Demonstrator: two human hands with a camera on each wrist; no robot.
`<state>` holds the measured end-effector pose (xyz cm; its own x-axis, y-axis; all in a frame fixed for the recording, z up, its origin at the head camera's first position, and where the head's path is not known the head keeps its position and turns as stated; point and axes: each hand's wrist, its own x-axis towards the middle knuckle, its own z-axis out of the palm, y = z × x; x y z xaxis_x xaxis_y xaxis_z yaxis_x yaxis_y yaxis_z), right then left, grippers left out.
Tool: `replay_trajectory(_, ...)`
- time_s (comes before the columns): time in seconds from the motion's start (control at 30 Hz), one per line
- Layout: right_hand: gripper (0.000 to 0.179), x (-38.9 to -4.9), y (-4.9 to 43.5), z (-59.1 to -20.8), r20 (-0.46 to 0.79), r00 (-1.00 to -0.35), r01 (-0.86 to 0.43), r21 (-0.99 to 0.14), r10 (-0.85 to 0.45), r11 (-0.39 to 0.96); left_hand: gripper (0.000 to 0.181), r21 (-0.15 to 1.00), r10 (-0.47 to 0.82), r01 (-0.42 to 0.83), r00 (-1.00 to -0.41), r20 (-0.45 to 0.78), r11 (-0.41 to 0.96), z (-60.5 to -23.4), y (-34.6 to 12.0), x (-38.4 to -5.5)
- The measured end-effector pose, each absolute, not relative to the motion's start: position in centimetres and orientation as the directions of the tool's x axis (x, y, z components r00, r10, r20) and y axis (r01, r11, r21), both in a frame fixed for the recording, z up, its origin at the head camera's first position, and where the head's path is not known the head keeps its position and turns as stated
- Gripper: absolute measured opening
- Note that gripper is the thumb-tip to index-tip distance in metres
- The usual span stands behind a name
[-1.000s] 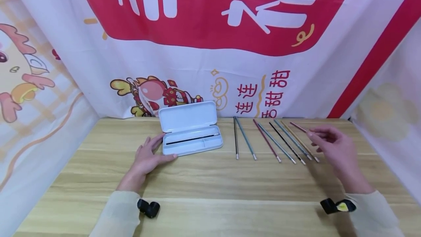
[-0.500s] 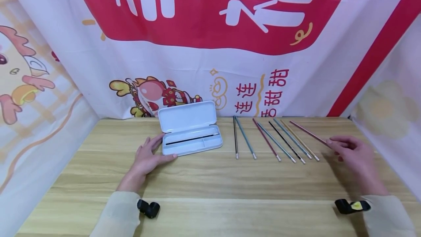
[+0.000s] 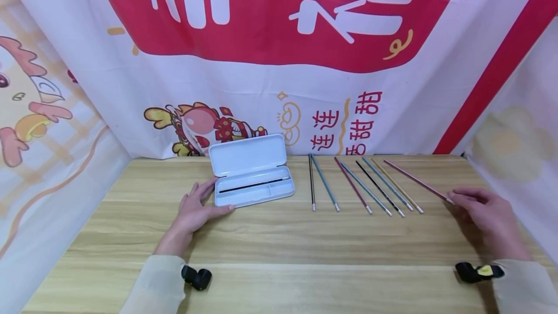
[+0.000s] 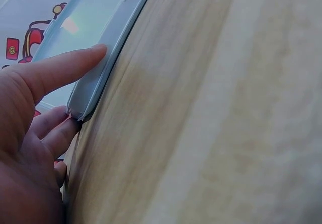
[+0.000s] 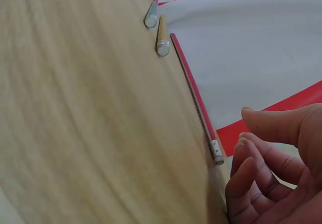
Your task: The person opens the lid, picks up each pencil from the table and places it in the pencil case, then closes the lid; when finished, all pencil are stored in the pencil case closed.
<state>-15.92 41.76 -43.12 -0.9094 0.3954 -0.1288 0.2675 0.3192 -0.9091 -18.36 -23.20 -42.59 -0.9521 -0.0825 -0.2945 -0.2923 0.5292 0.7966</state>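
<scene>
A light-blue pencil case (image 3: pixel 247 155) stands with its lid up at the left middle of the table, a black pencil (image 3: pixel 253 185) lying inside. My left hand (image 3: pixel 196 212) holds the case's left end, thumb along the front rim and fingers at the corner, as the left wrist view also shows. On the table at far right lies a dark-red pencil (image 3: pixel 418 181), eraser end toward me. My right hand (image 3: pixel 488 212) is just beyond that end; in the right wrist view its thumb and loosely curled fingers are apart from the pencil (image 5: pixel 193 85), holding nothing.
Between the case and the red pencil lie several more pencils, among them a black one (image 3: pixel 312 183), a teal one (image 3: pixel 326 183) and a yellow one (image 3: pixel 398 185), erasers toward me. A printed cloth (image 3: pixel 270 81) hangs behind the wooden table (image 3: pixel 296 241).
My right hand has moved right and toward me along the red pencil, uncovering it to its eraser end. The pencil's far tip and my left hand stay in place.
</scene>
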Motion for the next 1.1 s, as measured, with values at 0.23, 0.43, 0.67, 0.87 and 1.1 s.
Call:
replay_trajectory(0.23,0.008,-15.87,42.25,-43.24,-0.164,-0.917,0.307,-0.873,0.365,0.380,0.114,0.799,-0.076,-0.277,-0.957,-0.281,0.534,-42.66,-23.20,-18.30)
replay_trajectory(0.43,0.034,-15.71,42.40,-43.00,-0.159,-0.937,0.306,-0.802,0.310,0.512,0.115,0.797,-0.082,-0.290,-0.953,-0.292,0.530,-42.76,-23.26,-18.46)
replay_trajectory(0.67,0.061,-15.94,42.38,-43.13,-0.163,-0.940,0.313,-0.763,0.301,0.565,0.115,0.793,-0.084,-0.295,-0.951,-0.297,0.533,-42.84,-23.35,-18.57)
replay_trajectory(0.87,0.052,-16.05,42.48,-43.27,-0.153,-0.947,0.293,-0.774,0.284,0.561,0.115,0.791,-0.084,-0.295,-0.951,-0.297,0.537,-42.82,-23.31,-18.55)
replay_trajectory(1.1,0.066,-16.21,42.18,-43.11,-0.154,-0.943,0.310,-0.732,0.296,0.606,0.114,0.790,-0.086,-0.298,-0.950,-0.300,0.536,-42.79,-23.33,-18.54)
